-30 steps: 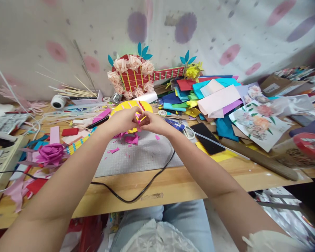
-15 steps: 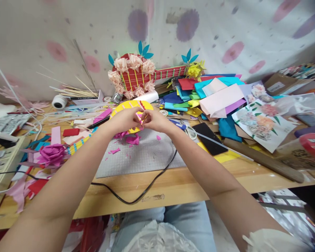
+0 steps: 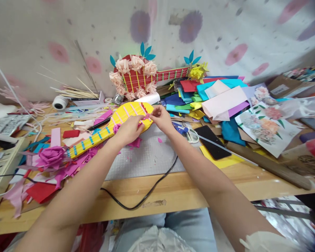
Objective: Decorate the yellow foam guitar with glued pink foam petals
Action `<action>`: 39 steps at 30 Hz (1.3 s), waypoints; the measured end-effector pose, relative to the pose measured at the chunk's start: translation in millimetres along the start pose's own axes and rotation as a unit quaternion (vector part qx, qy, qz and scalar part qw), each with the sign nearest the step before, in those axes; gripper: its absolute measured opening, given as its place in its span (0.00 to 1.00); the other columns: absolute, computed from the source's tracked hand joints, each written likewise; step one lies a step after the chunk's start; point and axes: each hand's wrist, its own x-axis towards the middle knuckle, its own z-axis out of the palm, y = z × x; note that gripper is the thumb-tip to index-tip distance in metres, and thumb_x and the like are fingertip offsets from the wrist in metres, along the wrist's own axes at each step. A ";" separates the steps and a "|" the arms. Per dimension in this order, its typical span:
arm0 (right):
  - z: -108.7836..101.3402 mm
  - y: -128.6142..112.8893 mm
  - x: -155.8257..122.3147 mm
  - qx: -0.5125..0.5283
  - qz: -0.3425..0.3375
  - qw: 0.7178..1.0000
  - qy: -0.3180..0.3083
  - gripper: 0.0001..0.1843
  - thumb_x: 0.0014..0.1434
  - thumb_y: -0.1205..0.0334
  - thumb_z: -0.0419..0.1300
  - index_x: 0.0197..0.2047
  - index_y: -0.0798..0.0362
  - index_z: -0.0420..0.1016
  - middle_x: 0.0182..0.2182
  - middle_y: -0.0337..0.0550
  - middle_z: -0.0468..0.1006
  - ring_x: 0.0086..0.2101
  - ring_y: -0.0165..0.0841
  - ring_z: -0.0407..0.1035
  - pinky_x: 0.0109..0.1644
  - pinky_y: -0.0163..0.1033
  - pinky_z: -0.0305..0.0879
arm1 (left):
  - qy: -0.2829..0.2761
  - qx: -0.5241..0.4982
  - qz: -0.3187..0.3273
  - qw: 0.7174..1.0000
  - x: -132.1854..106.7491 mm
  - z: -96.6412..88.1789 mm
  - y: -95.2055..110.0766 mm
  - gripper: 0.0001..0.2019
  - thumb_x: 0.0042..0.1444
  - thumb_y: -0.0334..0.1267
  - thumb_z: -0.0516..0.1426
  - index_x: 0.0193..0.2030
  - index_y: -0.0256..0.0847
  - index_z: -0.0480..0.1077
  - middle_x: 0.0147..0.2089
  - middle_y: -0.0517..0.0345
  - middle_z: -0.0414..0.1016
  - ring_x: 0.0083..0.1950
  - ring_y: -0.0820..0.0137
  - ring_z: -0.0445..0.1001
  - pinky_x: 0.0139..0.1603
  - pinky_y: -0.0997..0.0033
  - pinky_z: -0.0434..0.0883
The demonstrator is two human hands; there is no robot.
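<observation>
Both hands meet over the round body of a yellow paper guitar [image 3: 120, 118], which lies on the table with its blue-striped neck toward the left. Between the fingertips is a small pink piece of crepe paper [image 3: 147, 116]. My left hand [image 3: 131, 128] pinches its left side, and my right hand [image 3: 161, 118] pinches its right side. Beneath my left hand, a magenta paper flower [image 3: 116, 128] is partly hidden on the guitar body. A larger magenta paper rose [image 3: 51, 156] sits at the end of the neck.
A grey cutting mat [image 3: 147, 159] with magenta scraps lies under the guitar, a black cable [image 3: 152, 194] crossing it. Scissors [image 3: 193, 136], a phone [image 3: 212, 141] and a wooden stick [image 3: 270, 166] are on the right. Behind stands a red flower-covered guitar [image 3: 132, 77].
My hands have drawn slightly apart, the left one lower, so the pink piece shows between them. More of the yellow guitar body and neck is visible. The view has shifted slightly.
</observation>
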 end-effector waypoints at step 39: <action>15.7 4.6 11.4 -0.140 0.021 0.985 -0.102 0.10 0.44 0.69 0.59 0.28 0.52 0.59 0.25 0.32 0.68 0.28 0.27 0.64 0.34 0.34 0.59 | 0.011 0.033 -0.082 0.996 -11.1 -1.8 -1.6 0.20 0.48 0.25 0.46 0.41 0.41 0.74 0.44 0.58 0.78 0.47 0.69 0.74 0.52 0.68 0.68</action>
